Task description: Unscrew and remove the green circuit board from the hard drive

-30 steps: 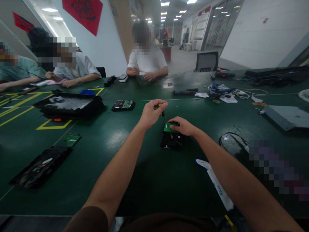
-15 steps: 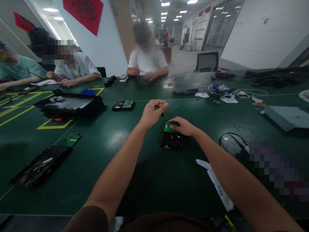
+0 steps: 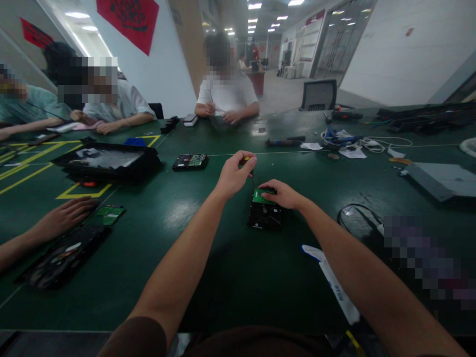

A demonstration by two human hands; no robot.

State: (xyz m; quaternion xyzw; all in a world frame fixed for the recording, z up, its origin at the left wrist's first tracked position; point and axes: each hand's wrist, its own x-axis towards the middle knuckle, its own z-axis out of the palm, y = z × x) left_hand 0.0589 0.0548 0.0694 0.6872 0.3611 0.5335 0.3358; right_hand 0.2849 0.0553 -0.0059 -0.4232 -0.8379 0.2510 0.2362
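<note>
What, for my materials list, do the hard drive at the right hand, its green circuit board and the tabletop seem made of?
Hard drive: probably metal, satin black, judging by faint glints.
Green circuit board: likely lacquered laminate, being flat, evenly green.
Tabletop: perhaps satin rubber or vinyl, from its blurred glare.

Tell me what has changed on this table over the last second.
A co-worker's hand has come in from the left edge, beside the green circuit board there. The left hand has shifted slightly, the screwdriver now showing more yellow. Nothing was visibly grasped or released. The right hand stayed on the black drive.
</note>
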